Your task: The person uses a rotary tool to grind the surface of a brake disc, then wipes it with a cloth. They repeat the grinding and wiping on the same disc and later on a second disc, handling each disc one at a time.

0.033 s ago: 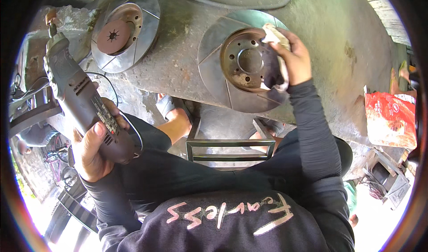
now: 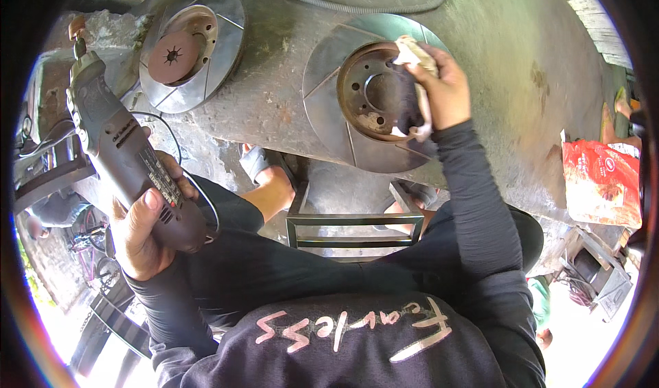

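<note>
right grip (image 2: 449, 89) pinches a stained cloth (image 2: 410, 96) between thumb and fingers, over the right side of the slotted disc (image 2: 358, 107) lying on the desk (image 2: 274, 79). left grip (image 2: 141, 233) is wrapped round the dark power tool (image 2: 141, 158), tip pointing away, well apart from that disc. for a good wipe i'd keep the cloth bunched, pressure even, loose edges off the hub holes. container: red bag (image 2: 594, 182) far right, can't tell contents.
</note>
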{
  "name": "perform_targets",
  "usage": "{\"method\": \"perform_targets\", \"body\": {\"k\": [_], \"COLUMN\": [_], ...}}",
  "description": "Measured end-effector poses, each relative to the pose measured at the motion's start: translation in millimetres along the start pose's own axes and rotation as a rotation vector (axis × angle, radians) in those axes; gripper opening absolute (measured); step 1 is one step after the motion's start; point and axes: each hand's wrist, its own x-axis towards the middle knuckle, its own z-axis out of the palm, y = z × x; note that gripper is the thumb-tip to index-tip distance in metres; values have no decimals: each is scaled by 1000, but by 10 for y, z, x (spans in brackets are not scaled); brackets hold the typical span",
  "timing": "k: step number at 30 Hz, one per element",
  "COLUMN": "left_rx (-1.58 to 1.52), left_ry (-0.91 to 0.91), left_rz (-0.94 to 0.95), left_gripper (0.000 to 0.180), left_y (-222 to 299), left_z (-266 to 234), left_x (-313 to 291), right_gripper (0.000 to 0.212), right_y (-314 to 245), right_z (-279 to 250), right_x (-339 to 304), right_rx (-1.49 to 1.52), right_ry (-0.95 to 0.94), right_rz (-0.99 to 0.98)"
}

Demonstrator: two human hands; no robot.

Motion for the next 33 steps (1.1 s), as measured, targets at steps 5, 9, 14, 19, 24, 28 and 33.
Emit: {"method": "perform_targets", "body": {"k": [5,9,14,19,24,28,33], "left_rx": [30,33,20,59,33,40,72], "left_ry": [19,14,30,16,17,23,-19], "left_rz": [-5,4,-10,1,11,-5,-13], "left_gripper": [79,79,79,79,79,81,81], "left_y": [-12,-45,-21,-10,-61,-52,-57], "left_z": [62,55,84,98,70,123,116], "left_x": [11,4,-12,-4,12,13,24], "right_gripper": [37,33,26,30,30,28,26], "right_y": [78,145,9,-11,171,235,60], "right_z": [603,843,750,623,439,712,780], "right_x": [-69,-74,-86,-164,-13,26,-65], "right_rx": [-92,-276,-176,-57,39,-237,-201], "right_ry": [157,97,-207,-538,120,234,-54], "right_rz": [-69,-123,-207,57,-47,-119,-177]}}
